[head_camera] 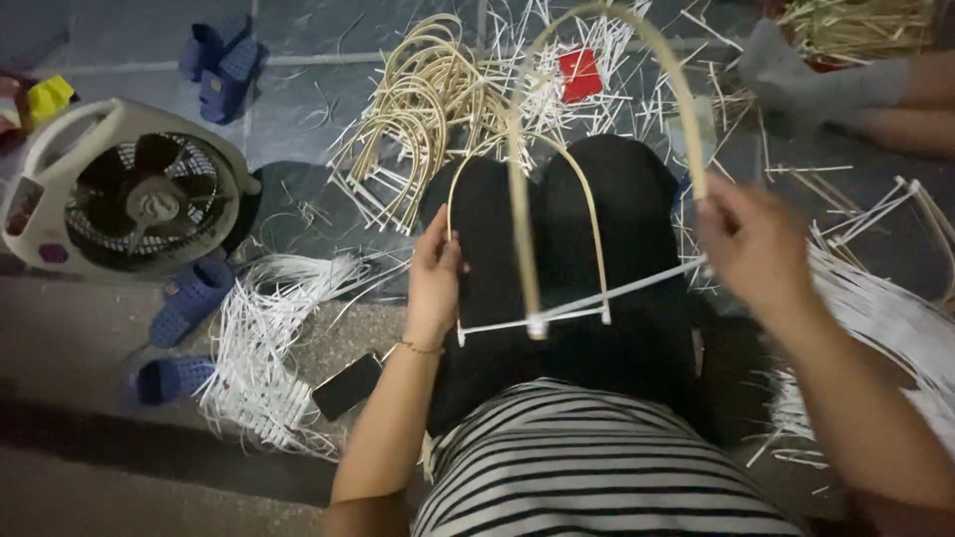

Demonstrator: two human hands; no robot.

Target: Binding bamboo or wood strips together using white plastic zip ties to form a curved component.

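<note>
My left hand [434, 283] grips the left leg of a small bent cane arch [595, 214] over my black-trousered knees. A larger bent cane arch [518, 189] crosses it, its near end tied to a white strip [637, 289] that runs between the two. My right hand [753, 244] pinches the far end of the big arch together with the white strip, up by my right knee. Both hands are closed on the frame.
A pile of bent cane arches [413, 124] lies ahead on the floor. White strips [264, 338] are heaped at left and right. A floor fan [129, 189], blue slippers [189, 298], a phone [346, 385] and another person's leg [846, 89] are nearby.
</note>
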